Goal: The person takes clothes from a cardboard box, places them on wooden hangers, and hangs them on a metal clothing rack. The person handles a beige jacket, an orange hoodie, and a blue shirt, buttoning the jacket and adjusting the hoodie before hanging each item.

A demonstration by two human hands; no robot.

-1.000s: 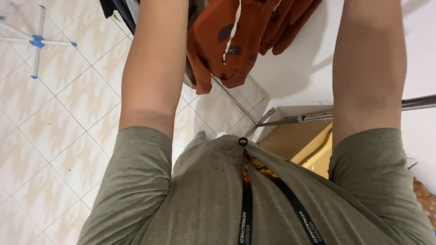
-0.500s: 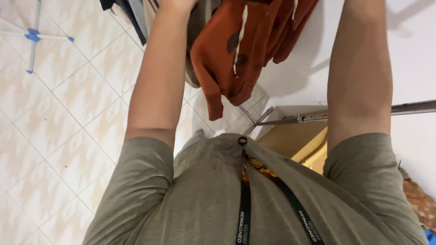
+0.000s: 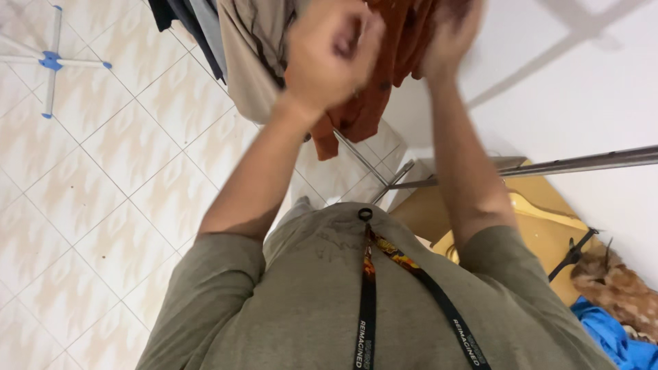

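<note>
A rust-orange garment (image 3: 356, 116) with dark spots hangs at the top centre. My left hand (image 3: 330, 51) is raised in front of it with its fingers curled. Motion blur hides whether it grips the cloth. My right hand (image 3: 449, 38) is pressed into the orange cloth further right, fingers closed on a fold of it. Both forearms reach up from my olive-green shirt (image 3: 308, 301), over which a black lanyard (image 3: 369, 301) hangs.
A beige garment (image 3: 250, 65) and dark clothes (image 3: 179, 17) hang left of the orange one. Metal rack bars (image 3: 582, 163) cross on the right above a yellow object (image 3: 541, 229). Blue cloth (image 3: 610, 339) and a brown furry thing (image 3: 613, 284) lie lower right. A blue-and-white stand (image 3: 51, 62) rests on the tiled floor.
Both hands have come down into view from above the frame, the arms bending inward. The orange garment has shifted and bunched around them.
</note>
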